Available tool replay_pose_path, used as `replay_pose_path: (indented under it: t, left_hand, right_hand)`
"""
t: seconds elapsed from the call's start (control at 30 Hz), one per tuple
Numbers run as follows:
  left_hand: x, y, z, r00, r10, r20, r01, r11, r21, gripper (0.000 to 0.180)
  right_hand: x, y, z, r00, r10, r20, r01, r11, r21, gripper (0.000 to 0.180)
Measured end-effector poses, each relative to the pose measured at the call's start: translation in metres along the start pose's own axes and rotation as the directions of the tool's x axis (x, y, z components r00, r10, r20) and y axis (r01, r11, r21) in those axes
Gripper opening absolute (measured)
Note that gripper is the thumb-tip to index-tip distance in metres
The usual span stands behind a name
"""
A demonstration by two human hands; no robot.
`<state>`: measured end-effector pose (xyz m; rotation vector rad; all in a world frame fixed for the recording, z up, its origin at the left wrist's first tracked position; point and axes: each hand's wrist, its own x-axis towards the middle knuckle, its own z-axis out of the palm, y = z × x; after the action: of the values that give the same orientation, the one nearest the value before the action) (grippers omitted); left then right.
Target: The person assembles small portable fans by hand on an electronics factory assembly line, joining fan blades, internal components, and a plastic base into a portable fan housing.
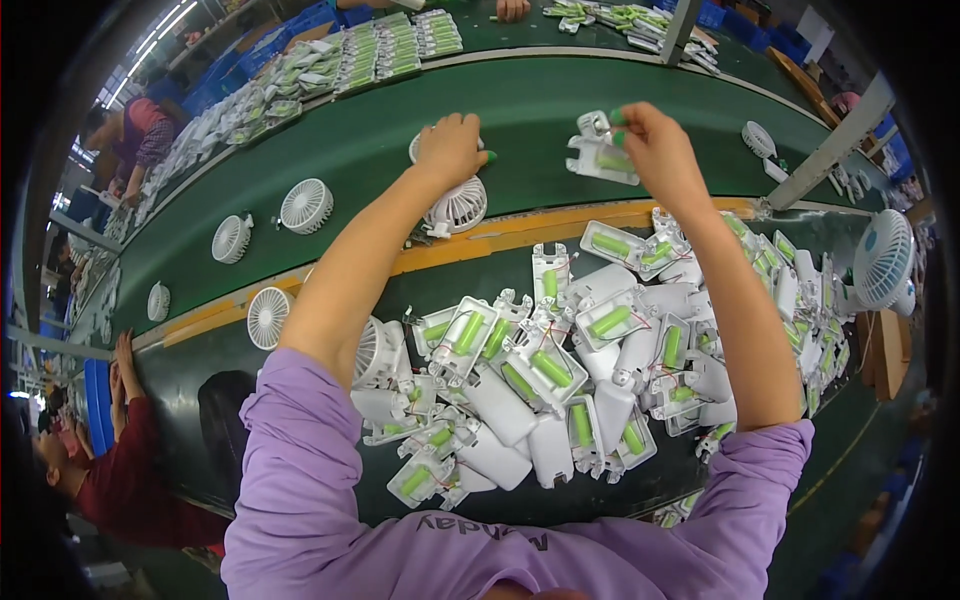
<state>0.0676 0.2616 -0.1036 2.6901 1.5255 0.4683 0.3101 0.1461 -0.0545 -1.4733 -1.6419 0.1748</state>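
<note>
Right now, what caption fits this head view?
Left hand on a white fan head, right hand holding a battery-fitted casing over the conveyor belt.

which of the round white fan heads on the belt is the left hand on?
The fan head at the yellow strip, right under the left hand. The other fan heads lie untouched further left along the green belt.

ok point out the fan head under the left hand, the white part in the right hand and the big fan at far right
fan head point(458, 207), head view, round grille
white part point(598, 160), head view, its flat body
big fan point(884, 258), head view, grille centre
</note>
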Motion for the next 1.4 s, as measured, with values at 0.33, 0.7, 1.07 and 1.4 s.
replay_pose_path:
  t: [0.33, 0.7, 1.07, 1.4]
  left_hand:
    - [-0.038, -0.052, -0.019, 0.995, 0.026, 0.099, -0.024, 1.0, -0.018, 0.021]
    - [-0.138, -0.036, -0.116, 0.976, -0.109, -0.189, -0.082, 0.619, -0.781, 0.013]
    - [-0.195, 0.061, -0.15, 0.993, 0.084, 0.079, 0.06, 0.212, -0.976, 0.016]
    - [-0.211, 0.089, -0.16, 0.974, 0.187, 0.132, 0.111, 0.119, -0.987, 0.015]
  right_hand:
    - [-0.065, -0.044, 0.037, 0.687, 0.431, 0.585, -0.059, 0.835, -0.547, 0.026]
    - [-0.092, -0.096, 0.04, 0.901, 0.103, 0.422, -0.357, 0.729, 0.584, 0.021]
    - [-0.117, -0.175, -0.022, 0.949, -0.01, 0.315, -0.118, 0.916, 0.383, 0.011]
    - [-0.126, -0.172, -0.05, 0.929, -0.213, 0.304, 0.119, 0.947, 0.298, 0.009]
